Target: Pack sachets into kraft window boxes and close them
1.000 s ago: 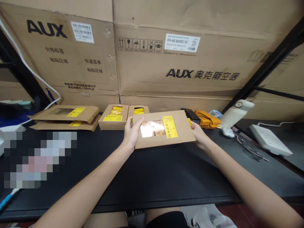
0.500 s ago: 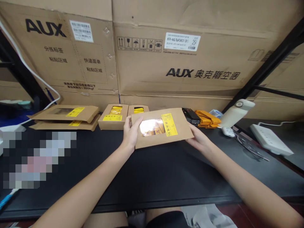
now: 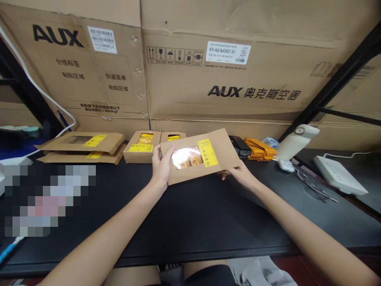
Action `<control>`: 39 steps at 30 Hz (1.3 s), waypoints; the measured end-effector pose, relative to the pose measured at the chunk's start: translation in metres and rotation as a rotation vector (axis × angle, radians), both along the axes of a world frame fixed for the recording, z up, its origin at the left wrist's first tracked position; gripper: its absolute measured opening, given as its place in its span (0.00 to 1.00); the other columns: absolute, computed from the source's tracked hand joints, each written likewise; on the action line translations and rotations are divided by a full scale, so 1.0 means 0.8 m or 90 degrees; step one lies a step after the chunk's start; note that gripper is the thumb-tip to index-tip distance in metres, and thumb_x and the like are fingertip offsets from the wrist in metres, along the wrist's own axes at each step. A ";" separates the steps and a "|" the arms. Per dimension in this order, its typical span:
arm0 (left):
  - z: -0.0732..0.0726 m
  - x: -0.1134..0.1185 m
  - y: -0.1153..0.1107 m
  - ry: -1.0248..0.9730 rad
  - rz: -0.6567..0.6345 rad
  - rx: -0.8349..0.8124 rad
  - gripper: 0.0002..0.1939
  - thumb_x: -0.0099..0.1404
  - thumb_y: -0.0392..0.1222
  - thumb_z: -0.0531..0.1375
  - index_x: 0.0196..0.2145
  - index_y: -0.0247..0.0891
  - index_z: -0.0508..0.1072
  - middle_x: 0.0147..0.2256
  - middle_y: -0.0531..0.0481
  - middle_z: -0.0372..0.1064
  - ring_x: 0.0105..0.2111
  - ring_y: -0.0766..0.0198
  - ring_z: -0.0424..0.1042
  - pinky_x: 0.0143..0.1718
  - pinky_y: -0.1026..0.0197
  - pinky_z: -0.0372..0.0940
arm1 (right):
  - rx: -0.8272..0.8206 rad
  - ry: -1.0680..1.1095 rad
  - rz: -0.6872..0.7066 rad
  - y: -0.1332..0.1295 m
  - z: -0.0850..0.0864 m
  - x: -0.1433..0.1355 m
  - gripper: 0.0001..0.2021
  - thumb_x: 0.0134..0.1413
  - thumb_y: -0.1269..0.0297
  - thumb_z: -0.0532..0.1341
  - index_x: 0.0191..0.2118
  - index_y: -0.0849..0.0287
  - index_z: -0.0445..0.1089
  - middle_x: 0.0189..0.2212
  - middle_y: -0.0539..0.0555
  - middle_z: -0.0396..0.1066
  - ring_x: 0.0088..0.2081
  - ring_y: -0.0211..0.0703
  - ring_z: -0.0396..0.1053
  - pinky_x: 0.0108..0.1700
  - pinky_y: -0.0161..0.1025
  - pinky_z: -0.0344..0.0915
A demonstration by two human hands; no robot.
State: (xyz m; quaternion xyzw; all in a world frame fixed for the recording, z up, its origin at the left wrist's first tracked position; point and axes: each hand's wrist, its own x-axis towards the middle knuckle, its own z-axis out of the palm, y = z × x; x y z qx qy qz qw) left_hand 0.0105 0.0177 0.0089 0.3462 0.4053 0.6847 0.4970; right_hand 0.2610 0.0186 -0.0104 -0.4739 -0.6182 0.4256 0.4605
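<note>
A kraft cardboard box (image 3: 184, 177) with a clear window and a yellow label is held tilted above the black table, its right end higher. Through the shiny window, orange-yellow packets show. My left hand (image 3: 162, 167) grips the box's left end, thumb on the front face and fingers behind. At the lower right corner, my right hand (image 3: 241, 174) holds the box from underneath, its fingers partly hidden by the cardboard. Behind stand two similar filled window boxes (image 3: 139, 158), and to the left lie two flat-looking window boxes (image 3: 113, 141), one stacked on the other.
Orange packets (image 3: 260, 150) and a black packet (image 3: 240, 147) lie behind my right hand. Further right are a white bottle (image 3: 297, 143), a small white object with a cord, and a white power strip (image 3: 341, 174). Large AUX cartons (image 3: 178, 95) form the back wall.
The box has tilted more, its right end rising, and shifted slightly left. My right hand has slid left from the right edge to beneath the lower right corner.
</note>
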 end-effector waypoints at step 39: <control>0.003 0.004 -0.007 0.099 -0.062 0.000 0.17 0.55 0.45 0.64 0.40 0.40 0.66 0.42 0.45 0.72 0.45 0.54 0.72 0.47 0.55 0.66 | -0.022 -0.027 0.039 -0.002 -0.003 0.029 0.43 0.27 0.52 0.74 0.55 0.56 0.64 0.57 0.60 0.63 0.58 0.60 0.62 0.57 0.53 0.63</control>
